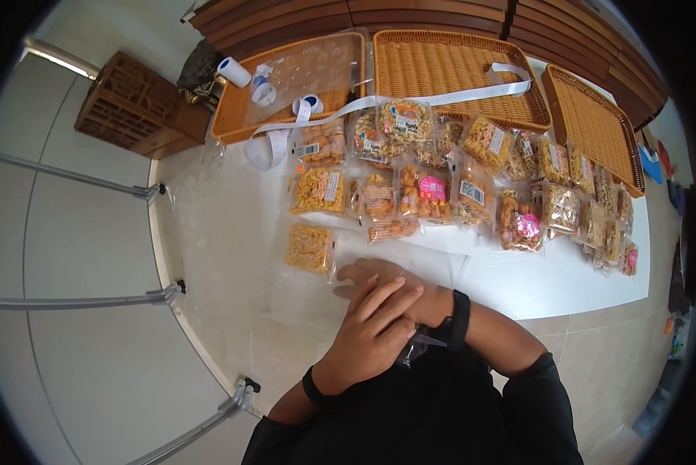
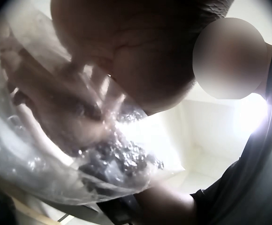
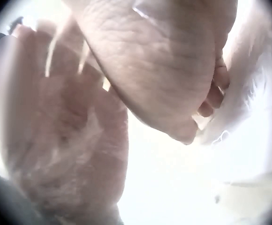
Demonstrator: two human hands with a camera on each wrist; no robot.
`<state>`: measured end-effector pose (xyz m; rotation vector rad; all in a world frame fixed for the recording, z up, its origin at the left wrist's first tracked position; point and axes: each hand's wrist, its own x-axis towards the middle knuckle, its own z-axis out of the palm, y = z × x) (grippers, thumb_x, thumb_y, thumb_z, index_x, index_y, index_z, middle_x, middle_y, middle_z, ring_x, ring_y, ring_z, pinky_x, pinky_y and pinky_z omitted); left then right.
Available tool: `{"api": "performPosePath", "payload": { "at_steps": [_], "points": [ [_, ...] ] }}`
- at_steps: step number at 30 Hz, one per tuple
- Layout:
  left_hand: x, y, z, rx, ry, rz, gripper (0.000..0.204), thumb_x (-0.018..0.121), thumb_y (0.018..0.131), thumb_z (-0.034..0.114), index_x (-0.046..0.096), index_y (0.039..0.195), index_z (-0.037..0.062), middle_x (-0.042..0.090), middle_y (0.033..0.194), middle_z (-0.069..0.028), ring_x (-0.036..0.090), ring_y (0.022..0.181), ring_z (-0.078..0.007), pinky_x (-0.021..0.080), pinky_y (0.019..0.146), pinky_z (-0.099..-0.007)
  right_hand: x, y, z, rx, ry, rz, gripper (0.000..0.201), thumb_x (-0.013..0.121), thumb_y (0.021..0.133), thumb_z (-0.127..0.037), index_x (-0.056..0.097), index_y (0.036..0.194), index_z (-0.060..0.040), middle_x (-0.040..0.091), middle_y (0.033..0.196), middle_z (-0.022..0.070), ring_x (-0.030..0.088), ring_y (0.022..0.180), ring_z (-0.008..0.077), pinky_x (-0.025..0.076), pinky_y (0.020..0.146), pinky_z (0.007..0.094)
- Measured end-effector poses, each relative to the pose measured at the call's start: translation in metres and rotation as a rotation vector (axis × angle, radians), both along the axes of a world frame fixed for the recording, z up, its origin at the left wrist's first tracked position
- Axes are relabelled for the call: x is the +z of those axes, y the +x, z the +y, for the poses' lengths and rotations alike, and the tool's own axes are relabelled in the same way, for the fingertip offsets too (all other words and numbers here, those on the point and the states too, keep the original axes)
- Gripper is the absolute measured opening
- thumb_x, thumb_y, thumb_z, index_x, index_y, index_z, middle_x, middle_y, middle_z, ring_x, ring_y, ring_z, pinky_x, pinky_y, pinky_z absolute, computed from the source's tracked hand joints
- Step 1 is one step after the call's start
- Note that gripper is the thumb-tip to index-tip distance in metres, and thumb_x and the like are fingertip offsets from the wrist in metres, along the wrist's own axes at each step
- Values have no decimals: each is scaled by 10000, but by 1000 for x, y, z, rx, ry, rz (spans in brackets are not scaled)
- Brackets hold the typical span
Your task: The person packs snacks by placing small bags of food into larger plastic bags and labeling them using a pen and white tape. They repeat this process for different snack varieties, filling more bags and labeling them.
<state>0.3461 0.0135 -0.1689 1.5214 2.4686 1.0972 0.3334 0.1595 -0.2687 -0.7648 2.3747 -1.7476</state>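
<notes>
A clear plastic bag (image 1: 434, 263) lies in front of the person at the near table edge and overlaps the right hand (image 1: 394, 283). That hand reaches leftward with relaxed fingers, palm down. Across its back rest the spread fingers of the left hand (image 1: 371, 337). In the left wrist view the crinkled bag (image 2: 79, 178) fills much of the picture, with a hand showing through it. The right wrist view shows a palm (image 3: 70, 126) through film, close to the other hand. Just beyond the hands lies a clear packet of yellow snack (image 1: 309, 248).
Several snack packets (image 1: 421, 190) crowd the white table (image 1: 510, 291). Three wicker trays (image 1: 452, 58) stand behind them; a strip of labels (image 1: 433, 99) crosses the middle one. Label rolls (image 1: 234, 72) lie in the left tray. Folding panels (image 1: 77, 248) stand at the left.
</notes>
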Motion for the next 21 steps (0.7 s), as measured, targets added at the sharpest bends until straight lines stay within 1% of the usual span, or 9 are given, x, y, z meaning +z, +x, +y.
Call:
{"api": "performPosePath", "payload": {
  "at_steps": [2,3,6,10,12,14,16,18,21],
  "points": [
    [4,-3,0,1,1,-4,89,701,823,80,622,836,40,606,1360,-120,493,1311,-362,343,1106,-563,37,12,21,4,-57,157,350,603,918,-198,600,1229,-37,623,1192,158,595,1108,355,484,954,426],
    [4,-3,0,14,-7,7,88,700,822,81,623,835,41,606,1356,-126,496,1304,-365,343,1102,-564,44,23,29,1,65,56,313,628,917,-184,606,1181,-19,638,1149,170,615,1070,355,495,925,435],
    [0,-3,4,9,-9,12,81,694,823,83,625,833,43,606,1341,-145,505,1284,-375,344,1092,-566,74,53,65,86,23,-83,288,630,932,-185,605,1155,-4,647,1106,176,631,1025,360,504,896,442],
    [1,-5,12,-2,-22,0,70,677,824,74,620,826,32,597,1309,-186,511,1250,-403,358,1075,-564,103,101,127,-139,-26,-147,202,661,917,-101,650,1092,-1,670,1125,155,644,1043,345,511,920,410],
    [-4,-8,15,-15,-5,-1,69,671,818,61,615,826,22,589,1306,-198,512,1237,-420,366,1069,-556,118,127,173,-378,81,-97,216,684,871,-29,665,1084,-3,676,1133,146,648,1050,327,503,940,396],
    [-6,-8,17,-15,-1,-13,63,663,813,47,609,823,15,585,1304,-203,510,1234,-428,367,1069,-550,137,150,214,-783,333,72,284,690,819,19,663,1101,-2,679,1129,145,647,1041,327,500,940,398],
    [-7,-9,18,-16,-6,-15,65,665,809,45,611,831,18,584,1302,-199,514,1234,-420,362,1074,-553,147,167,255,-1143,556,177,401,695,773,48,639,1165,-10,661,1187,149,617,1125,339,463,1002,400],
    [-9,-8,17,-18,-17,-14,78,679,808,57,619,850,30,588,1298,-185,524,1236,-394,352,1082,-565,159,179,289,-1156,705,161,673,750,710,41,534,1343,-32,576,1350,166,518,1288,362,391,1099,411],
    [-10,-6,16,-7,-43,-16,62,661,816,57,615,846,28,583,1300,-189,519,1237,-399,348,1085,-571,150,197,322,-1003,704,-88,961,804,640,27,371,1493,-64,440,1502,169,383,1419,359,313,1178,426]
  ]
}}
